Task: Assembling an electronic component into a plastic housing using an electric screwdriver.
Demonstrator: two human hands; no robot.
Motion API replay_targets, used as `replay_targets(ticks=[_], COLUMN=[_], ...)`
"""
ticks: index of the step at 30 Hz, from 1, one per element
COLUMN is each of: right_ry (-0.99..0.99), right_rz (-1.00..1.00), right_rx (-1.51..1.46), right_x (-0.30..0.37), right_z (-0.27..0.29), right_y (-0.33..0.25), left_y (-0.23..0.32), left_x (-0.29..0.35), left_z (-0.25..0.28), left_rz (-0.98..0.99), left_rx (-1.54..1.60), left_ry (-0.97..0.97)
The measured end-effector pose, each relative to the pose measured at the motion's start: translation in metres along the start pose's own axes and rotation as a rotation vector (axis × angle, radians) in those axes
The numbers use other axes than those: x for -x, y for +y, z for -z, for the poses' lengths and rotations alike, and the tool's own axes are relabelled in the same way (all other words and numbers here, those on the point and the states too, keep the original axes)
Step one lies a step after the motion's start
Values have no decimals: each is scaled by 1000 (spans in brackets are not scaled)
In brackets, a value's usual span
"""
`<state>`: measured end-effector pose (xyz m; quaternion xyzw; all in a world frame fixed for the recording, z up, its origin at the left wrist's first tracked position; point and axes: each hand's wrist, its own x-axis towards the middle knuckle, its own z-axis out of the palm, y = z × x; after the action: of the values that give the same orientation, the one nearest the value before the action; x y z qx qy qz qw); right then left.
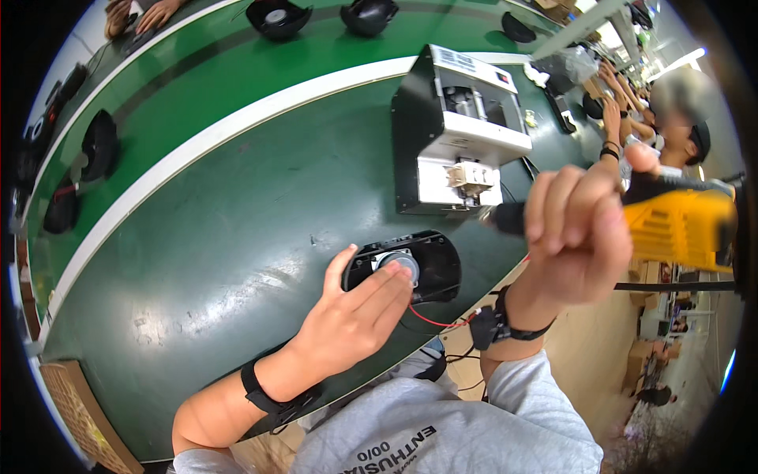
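A black plastic speaker housing (pixel 444 265) lies hollow side up on the green table near its front edge. Inside sits a round grey speaker (pixel 404 263), partly covered by my left hand (pixel 359 320). Its fingers press on the speaker while one digit reaches the housing's left rim, steadying it. A red wire runs from the housing toward the table edge. Raised to the right, my right hand (pixel 580 233) is wrapped round a yellow and black power screwdriver (pixel 679 229). The tool's dark nose points left, toward the machine's base; motion blurs the hand and tool, and its tip is unclear.
A black and silver bench machine (pixel 462 134) stands just beyond the housing. Past a white rail (pixel 260 110), a green conveyor belt (pixel 197 79) carries several black housings. Co-workers' hands show at far left and right. A cardboard box (pixel 83 411) stands at lower left.
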<state>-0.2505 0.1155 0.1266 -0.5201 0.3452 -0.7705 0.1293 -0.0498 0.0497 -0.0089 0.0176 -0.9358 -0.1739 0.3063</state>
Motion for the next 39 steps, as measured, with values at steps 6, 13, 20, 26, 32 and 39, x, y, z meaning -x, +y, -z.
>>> replay_targets(ticks=[6, 13, 20, 26, 32, 39], right_ry=[76, 78, -127, -279, -227, -237], right_rz=[4, -68, -108, -262, -237, -229], right_rx=[212, 261, 16, 107, 93, 87], right_x=[-9, -2, 20, 42, 60, 62], right_z=[28, 32, 14, 7, 3, 3], right_y=[5, 10, -16, -25, -7, -6], left_y=[1, 0, -4, -5, -6, -5], left_x=[-5, -6, -6, -9, -7, -7], left_z=[4, 8, 8, 6, 9, 9], left_rz=[30, 41, 77, 79, 92, 99], left_rx=[9, -5, 28, 13, 45, 47], left_ry=[-41, -80, -61, -104, -119, -97])
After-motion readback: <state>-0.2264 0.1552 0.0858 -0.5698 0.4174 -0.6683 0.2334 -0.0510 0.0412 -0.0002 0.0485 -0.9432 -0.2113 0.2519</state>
